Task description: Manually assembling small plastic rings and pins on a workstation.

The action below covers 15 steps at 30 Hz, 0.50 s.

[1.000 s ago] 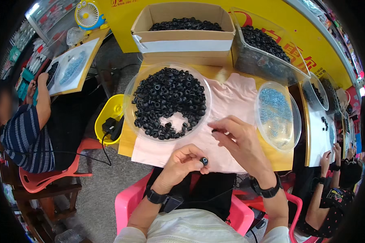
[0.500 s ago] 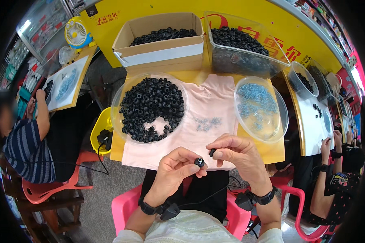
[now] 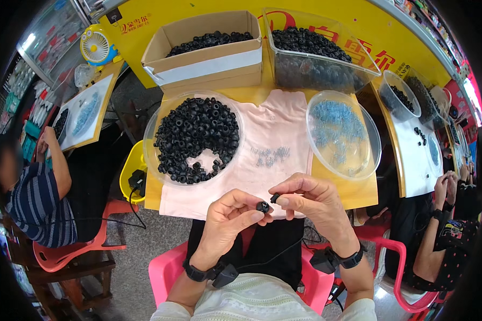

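Near the front edge of the table, my left hand (image 3: 231, 218) pinches a small black round plastic part (image 3: 262, 206) with a pale ring or opening on its face. Close to it on the right, my right hand (image 3: 315, 202) grips a smaller black piece (image 3: 275, 198) between thumb and fingertips. The two pieces almost meet; whether they touch I cannot tell. Under and beyond my hands lies a pink cloth (image 3: 273, 119), shirt-like in shape, bearing a small heap of tiny bluish pieces (image 3: 270, 155). A pile of hollow black parts (image 3: 198, 128) fills the round clear tray (image 3: 148, 155) to the left.
Another round clear tray (image 3: 341, 174) with small bluish pieces stands on the right. At the back are a cardboard box (image 3: 209, 67) and a clear bin (image 3: 321, 77), both holding black parts. A yellow basket (image 3: 126, 179) is left of the table. People sit working on both sides.
The black piece in my right hand has come slightly lower and nearer the part in my left hand. Both grips stay the same. The view has shifted a little.
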Motion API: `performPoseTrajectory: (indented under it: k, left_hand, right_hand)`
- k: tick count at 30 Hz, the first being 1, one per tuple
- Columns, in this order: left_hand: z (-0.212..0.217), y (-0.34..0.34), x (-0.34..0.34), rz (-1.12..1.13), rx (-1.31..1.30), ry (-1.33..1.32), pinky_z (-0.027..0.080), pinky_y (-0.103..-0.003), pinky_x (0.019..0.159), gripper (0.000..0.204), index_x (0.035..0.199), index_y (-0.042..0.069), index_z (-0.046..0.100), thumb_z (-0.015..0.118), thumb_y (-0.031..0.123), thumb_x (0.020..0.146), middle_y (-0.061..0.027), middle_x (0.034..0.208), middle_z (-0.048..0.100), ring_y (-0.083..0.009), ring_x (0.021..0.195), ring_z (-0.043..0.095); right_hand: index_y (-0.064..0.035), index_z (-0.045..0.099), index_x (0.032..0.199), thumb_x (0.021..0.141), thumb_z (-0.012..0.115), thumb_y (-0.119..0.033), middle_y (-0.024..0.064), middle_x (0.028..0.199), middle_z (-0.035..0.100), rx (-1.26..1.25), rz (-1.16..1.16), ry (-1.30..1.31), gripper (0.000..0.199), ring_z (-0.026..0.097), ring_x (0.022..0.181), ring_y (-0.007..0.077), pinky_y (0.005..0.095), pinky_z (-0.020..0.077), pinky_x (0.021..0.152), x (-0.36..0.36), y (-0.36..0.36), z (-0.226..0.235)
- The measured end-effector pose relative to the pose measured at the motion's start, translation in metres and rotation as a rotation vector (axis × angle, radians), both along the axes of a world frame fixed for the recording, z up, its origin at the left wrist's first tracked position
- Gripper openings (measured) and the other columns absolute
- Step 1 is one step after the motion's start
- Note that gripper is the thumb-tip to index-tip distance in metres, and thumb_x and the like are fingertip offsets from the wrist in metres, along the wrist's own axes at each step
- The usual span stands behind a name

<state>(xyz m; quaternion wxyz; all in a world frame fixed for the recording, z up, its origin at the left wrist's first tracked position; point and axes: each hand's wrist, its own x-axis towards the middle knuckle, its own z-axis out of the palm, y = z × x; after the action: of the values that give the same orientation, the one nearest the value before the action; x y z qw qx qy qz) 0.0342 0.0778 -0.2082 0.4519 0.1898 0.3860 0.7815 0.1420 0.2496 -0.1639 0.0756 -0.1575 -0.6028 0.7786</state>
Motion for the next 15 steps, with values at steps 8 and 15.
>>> performPoseTrajectory:
  k: [8, 15]
  left_hand:
    - [-0.0006, -0.0002, -0.0013, 0.006, -0.051, 0.051, 0.057, -0.029, 0.079, 0.02, 0.106, -0.003, 0.059, 0.066, -0.003, 0.087, -0.0143, 0.1, 0.068, -0.0204, 0.089, 0.069]
    - [0.0003, 0.0002, 0.0011, 0.036, -0.083, 0.082, 0.057, -0.028, 0.079, 0.018, 0.104, -0.004, 0.061, 0.066, -0.004, 0.087, -0.0133, 0.099, 0.068, -0.0186, 0.088, 0.068]
  right_hand:
    - [0.0, 0.07, 0.101, 0.088, 0.068, -0.006, 0.0041, 0.088, 0.068, 0.209, 0.004, 0.088, 0.014, 0.064, 0.073, 0.006, 0.0171, 0.0493, 0.057, -0.0041, -0.0026, -0.002]
    - [0.0004, 0.07, 0.1, 0.085, 0.07, -0.005, 0.0069, 0.085, 0.067, 0.48, 0.019, 0.102, 0.015, 0.065, 0.071, 0.0103, 0.0218, 0.051, 0.057, -0.0053, -0.004, 0.0041]
